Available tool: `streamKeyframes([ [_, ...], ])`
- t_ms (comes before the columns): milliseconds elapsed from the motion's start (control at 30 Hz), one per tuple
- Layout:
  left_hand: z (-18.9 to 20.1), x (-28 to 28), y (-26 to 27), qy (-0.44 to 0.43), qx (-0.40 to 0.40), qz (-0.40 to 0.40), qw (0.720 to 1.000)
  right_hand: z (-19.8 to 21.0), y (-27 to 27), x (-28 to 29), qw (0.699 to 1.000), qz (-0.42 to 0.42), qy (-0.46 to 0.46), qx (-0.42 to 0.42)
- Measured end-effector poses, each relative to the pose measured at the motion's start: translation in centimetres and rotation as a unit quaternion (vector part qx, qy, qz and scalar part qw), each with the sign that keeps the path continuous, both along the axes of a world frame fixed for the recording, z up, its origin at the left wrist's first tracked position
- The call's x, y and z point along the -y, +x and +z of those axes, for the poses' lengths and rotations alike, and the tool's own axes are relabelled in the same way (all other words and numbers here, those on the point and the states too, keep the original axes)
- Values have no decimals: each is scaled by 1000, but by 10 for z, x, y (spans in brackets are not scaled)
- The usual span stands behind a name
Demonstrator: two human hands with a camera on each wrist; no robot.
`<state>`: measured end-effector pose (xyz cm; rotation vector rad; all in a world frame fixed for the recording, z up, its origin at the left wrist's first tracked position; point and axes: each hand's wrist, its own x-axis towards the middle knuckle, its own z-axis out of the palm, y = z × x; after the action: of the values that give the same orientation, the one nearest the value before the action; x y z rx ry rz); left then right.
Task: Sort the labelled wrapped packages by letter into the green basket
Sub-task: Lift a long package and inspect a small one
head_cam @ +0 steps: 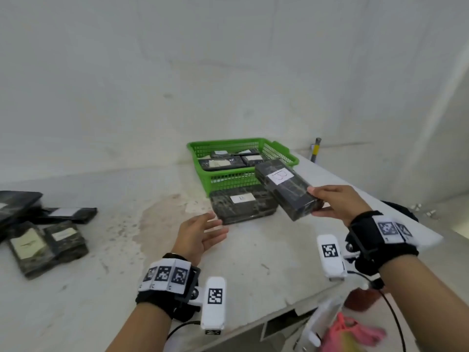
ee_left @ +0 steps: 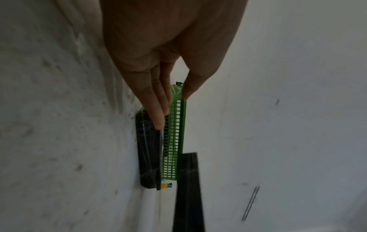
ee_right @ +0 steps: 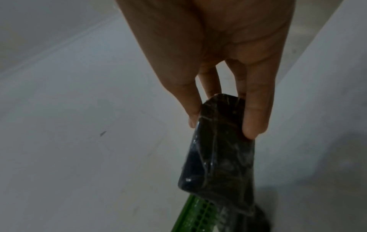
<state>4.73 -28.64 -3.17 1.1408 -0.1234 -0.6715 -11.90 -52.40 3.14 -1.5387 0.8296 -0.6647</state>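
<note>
My right hand (head_cam: 330, 201) grips one end of a dark wrapped package (head_cam: 286, 189) with a white label marked B, held in the air just in front of the green basket (head_cam: 223, 180). In the right wrist view the fingers (ee_right: 256, 113) and thumb pinch that package (ee_right: 222, 149). Several labelled packages lie inside the basket. Another wrapped package (head_cam: 243, 207) with a white label lies on the table against the basket's near wall. My left hand (head_cam: 203, 235) hovers open, fingers straight, just left of it; the left wrist view shows the fingers (ee_left: 157, 106) near that package (ee_left: 148, 149).
Several more wrapped packages (head_cam: 48, 240) lie at the table's left. The white table's right edge (head_cam: 355, 189) runs diagonally past the basket. A yellow-handled tool (head_cam: 316, 149) stands behind it. A pink bag (head_cam: 352, 331) hangs below the front edge.
</note>
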Motion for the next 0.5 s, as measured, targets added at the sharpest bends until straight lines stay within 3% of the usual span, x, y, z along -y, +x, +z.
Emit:
streamKeyframes([
  [233, -12, 0, 9, -8, -75, 36, 997, -21, -5, 56, 996, -31, 67, -44],
  [500, -20, 0, 14, -6, -73, 33, 997, -44, 18, 72, 989, -19, 65, -129],
])
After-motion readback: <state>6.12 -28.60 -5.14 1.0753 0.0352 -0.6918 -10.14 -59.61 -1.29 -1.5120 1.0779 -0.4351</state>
